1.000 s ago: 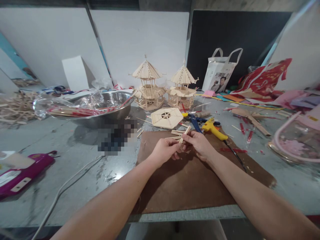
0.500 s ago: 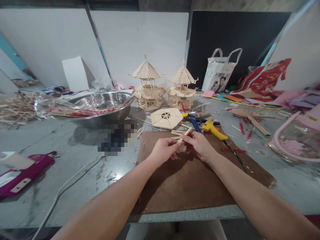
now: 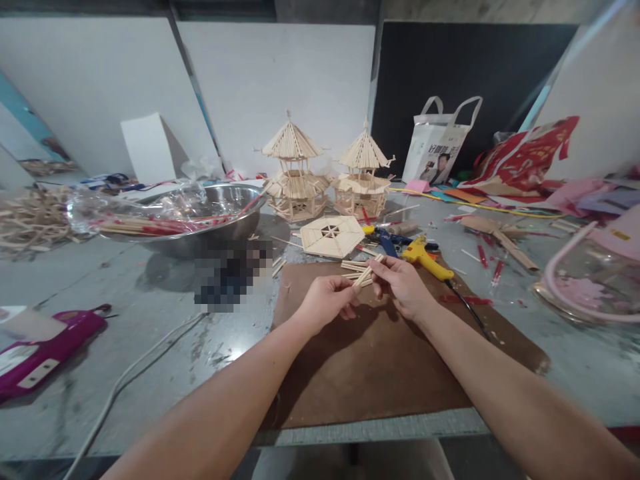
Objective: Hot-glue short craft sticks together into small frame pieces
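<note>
Between my two hands a few short wooden sticks (image 3: 369, 272) lie side by side, slanting up to the right. My left hand (image 3: 330, 297) pinches their lower end, and my right hand (image 3: 397, 283) grips the upper end. Both hands hover over a brown mat (image 3: 370, 373). Just behind them, more loose sticks (image 3: 351, 265) rest at the mat's far edge. Beyond lies a flat hexagonal stick panel (image 3: 333, 237) with an opening in its middle. A yellow glue gun (image 3: 427, 259) lies right of my right hand, its black cord running over the mat.
Two stick-built pagodas (image 3: 295, 170) stand at the back. A steel bowl (image 3: 240, 223) with plastic-wrapped sticks is at left, near a purple power strip (image 3: 60, 350). On the right are a clear container with a pink handle (image 3: 590, 280), red scraps and a white bag (image 3: 435, 150).
My right hand's fingers have shifted slightly along the sticks, leaving more of them showing between the hands. The left hand stays nearly where it was.
</note>
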Available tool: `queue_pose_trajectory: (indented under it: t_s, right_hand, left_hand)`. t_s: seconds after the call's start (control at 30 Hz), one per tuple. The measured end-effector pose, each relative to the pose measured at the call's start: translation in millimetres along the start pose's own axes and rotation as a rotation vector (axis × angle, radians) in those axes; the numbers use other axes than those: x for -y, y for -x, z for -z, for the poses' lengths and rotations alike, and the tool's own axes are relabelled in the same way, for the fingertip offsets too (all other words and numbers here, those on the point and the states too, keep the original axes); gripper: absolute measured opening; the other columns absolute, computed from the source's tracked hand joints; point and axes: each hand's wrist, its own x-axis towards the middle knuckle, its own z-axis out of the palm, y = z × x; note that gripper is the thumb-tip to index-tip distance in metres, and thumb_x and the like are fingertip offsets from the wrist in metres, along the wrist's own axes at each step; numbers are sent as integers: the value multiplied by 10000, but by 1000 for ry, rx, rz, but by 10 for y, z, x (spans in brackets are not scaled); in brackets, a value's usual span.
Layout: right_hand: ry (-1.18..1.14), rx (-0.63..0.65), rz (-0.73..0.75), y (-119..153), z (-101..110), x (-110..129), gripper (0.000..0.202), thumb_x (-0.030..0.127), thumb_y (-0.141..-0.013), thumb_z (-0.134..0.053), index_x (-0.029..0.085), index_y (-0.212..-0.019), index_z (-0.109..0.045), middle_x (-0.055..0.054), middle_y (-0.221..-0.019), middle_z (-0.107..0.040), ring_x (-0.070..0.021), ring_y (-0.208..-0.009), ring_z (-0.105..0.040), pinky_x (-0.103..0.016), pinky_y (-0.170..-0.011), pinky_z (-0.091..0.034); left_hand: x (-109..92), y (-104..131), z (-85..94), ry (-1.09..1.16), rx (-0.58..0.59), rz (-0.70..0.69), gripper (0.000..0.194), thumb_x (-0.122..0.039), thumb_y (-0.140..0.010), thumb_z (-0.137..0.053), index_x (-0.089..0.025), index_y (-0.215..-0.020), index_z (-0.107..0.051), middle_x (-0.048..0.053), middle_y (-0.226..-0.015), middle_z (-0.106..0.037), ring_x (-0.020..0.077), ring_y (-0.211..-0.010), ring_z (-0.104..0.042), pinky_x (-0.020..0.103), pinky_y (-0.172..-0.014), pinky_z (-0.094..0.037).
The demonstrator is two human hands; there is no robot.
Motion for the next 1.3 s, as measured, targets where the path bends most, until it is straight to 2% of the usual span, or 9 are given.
queue_pose_trajectory:
  t_s: [0.47, 1.3]
  right_hand:
    - [13, -9, 39, -5, 21, -7, 194, 323, -623, -590, 149, -611, -505, 64, -460, -455, -32, -325, -399, -166, -325, -289]
    - [-40, -14, 17, 13, 4, 26, 219, 349, -596, -605, 148, -667, -554, 39, -500, -533, -65, -363, -477, -196, -364, -377]
  left_hand:
    - [7, -4, 3, 10, 2, 21, 213, -319, -648, -543, -113, -703, -531, -7, -533, -553, 64, -376, -510, 163, -370, -404]
    - [13, -13, 9, -4, -38, -12, 247, -359, -644, -540, -117, -691, -523, -15, -514, -530, 70, -382, -509, 171, -366, -407]
